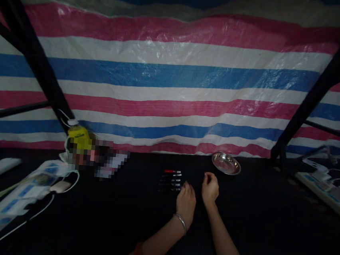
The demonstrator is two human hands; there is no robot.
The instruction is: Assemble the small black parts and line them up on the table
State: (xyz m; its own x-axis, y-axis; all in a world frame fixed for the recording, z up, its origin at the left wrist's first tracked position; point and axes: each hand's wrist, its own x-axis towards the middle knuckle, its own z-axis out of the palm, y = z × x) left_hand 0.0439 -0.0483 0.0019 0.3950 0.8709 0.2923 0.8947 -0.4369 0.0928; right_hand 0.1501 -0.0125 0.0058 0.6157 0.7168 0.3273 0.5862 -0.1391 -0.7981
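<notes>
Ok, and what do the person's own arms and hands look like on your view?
Both hands are ungloved, and no sleeves show. By the left hand, a thin silver-coloured bangle circles the wrist, with a reddish band farther up the forearm. Nothing is visibly worn at the right hand or along that arm.

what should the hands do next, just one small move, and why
Perhaps let the left hand square up the nearest dark stick; it is right by that stick, which lies in a row with other dark sticks and a red stick. The right hand is farther off, nearer the metal dish.
</notes>
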